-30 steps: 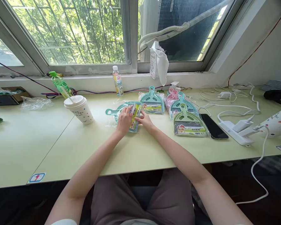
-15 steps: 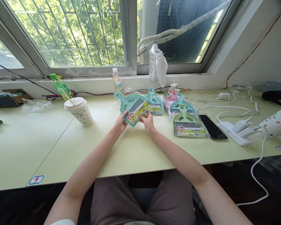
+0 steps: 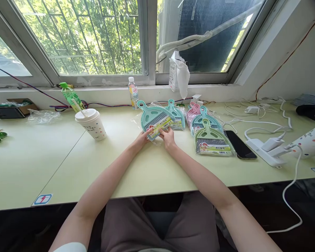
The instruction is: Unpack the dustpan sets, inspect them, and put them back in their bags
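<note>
Between my two hands is a teal dustpan and brush set (image 3: pixel 153 117) in clear wrap, tilted with its handle toward the upper left. My left hand (image 3: pixel 144 137) grips its lower left edge, and my right hand (image 3: pixel 168 136) pinches the lower right end by the yellow label. Just behind it lies another teal set (image 3: pixel 176 113). To the right are a green set (image 3: pixel 211 138) in front, a teal set (image 3: pixel 204 119) behind it and pink ones (image 3: pixel 193 110) at the back.
A paper cup (image 3: pixel 92 126) with a straw and a green-capped bottle (image 3: pixel 70 96) stand on the left. A small bottle (image 3: pixel 133 93) is by the sill. Right of the sets lie a black phone (image 3: pixel 240 144) and a white power strip (image 3: pixel 265 152) with cables.
The held teal set has shifted slightly right in view and turned a little, with my left hand moving along. The whole view has also shifted slightly.
</note>
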`<control>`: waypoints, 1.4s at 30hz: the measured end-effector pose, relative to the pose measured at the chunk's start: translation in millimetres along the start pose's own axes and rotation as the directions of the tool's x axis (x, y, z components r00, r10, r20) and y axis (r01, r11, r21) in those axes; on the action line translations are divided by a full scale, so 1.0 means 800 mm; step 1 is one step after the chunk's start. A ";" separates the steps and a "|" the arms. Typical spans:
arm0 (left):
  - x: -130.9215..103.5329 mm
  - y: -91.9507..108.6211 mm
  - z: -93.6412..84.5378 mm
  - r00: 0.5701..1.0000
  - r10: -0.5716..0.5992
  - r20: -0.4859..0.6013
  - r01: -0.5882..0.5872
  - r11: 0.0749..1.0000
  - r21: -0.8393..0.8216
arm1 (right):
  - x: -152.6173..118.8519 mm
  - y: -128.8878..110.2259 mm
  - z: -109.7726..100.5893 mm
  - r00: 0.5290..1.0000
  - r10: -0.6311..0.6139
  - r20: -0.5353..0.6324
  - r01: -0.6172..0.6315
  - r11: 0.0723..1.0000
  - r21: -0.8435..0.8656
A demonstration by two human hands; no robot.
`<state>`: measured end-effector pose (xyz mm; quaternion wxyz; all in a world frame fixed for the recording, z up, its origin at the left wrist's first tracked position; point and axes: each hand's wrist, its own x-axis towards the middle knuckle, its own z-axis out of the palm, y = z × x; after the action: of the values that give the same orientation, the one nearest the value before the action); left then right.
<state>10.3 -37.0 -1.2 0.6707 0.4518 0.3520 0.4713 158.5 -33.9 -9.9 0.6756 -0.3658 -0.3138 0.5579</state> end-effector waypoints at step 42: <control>0.010 0.036 -0.051 0.945 -0.123 -0.304 0.078 0.985 -0.154 | 0.026 -0.051 -0.034 0.714 -0.473 0.515 0.662 0.220 -0.716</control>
<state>-33.1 -14.0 11.7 0.6599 0.3048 0.4423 0.5254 206.3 -21.6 10.5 0.5137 -0.4586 -0.7226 0.0605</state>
